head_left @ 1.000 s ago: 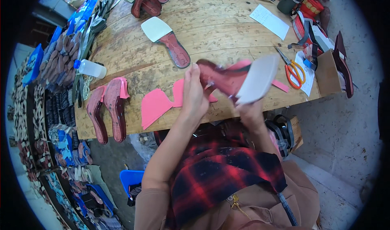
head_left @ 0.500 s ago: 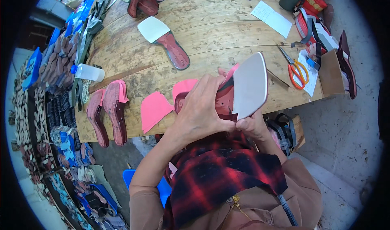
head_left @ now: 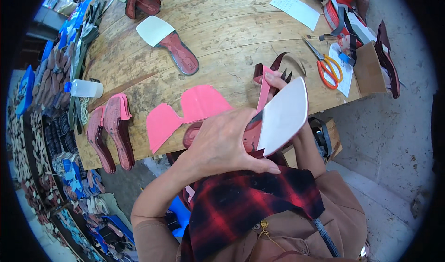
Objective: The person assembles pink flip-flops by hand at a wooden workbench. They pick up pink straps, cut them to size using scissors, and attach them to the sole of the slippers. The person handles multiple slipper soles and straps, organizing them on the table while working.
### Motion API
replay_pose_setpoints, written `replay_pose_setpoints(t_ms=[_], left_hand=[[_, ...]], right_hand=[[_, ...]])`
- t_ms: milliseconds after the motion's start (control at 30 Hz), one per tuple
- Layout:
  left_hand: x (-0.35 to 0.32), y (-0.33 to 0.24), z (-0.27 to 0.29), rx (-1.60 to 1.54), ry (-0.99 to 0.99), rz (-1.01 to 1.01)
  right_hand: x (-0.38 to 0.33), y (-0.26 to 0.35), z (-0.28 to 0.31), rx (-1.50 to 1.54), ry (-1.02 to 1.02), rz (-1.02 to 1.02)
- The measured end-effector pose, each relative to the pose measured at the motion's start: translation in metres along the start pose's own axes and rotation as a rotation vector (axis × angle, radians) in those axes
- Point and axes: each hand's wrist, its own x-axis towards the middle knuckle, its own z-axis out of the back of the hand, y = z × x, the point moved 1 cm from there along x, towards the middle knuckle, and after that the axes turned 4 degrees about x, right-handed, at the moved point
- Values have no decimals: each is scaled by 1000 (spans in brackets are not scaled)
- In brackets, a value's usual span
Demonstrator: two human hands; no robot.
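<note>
My left hand (head_left: 218, 144) is wrapped round a maroon shoe last (head_left: 251, 139), which is held over the table's near edge. A pale, smooth, flared sole-shaped piece (head_left: 286, 118) covers the last's wide end. Beyond that piece, the fingers of my right hand (head_left: 277, 81) pinch a narrow pink-and-maroon strap (head_left: 264, 89) that rises from the last. Two dark pointed tips (head_left: 287, 76) stick up beside these fingers; the tool they belong to is hidden. Much of the right hand is behind the pale piece. Left of the last lie pink lining pieces (head_left: 204, 102) on the wooden table (head_left: 232, 44).
Two maroon lasts with pink linings (head_left: 118, 132) stand at the left edge near a bottle (head_left: 85, 88). A pale-topped last (head_left: 178, 53) lies farther back. Orange-handled scissors (head_left: 330, 69), paper (head_left: 295, 8) and a cardboard box (head_left: 372, 69) are at the right. Shelves of lasts (head_left: 41, 169) line the left.
My right hand has moved from the near side of the pale piece to its far side and now pinches the strap. The strap stands up, and pointed tips have appeared. The view has shifted slightly.
</note>
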Motion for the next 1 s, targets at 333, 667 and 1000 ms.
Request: replay_pose_setpoints(t_ms=[333, 667, 1000], left_hand=[[15, 26, -12, -13, -49, -3], [-14, 50, -5, 108, -26, 76], [-47, 46, 11, 131, 204, -50]], right_hand=[[24, 23, 7, -309, 188, 214], [-28, -10, 17, -460, 275, -124], [-32, -42, 0, 156, 633, -531]])
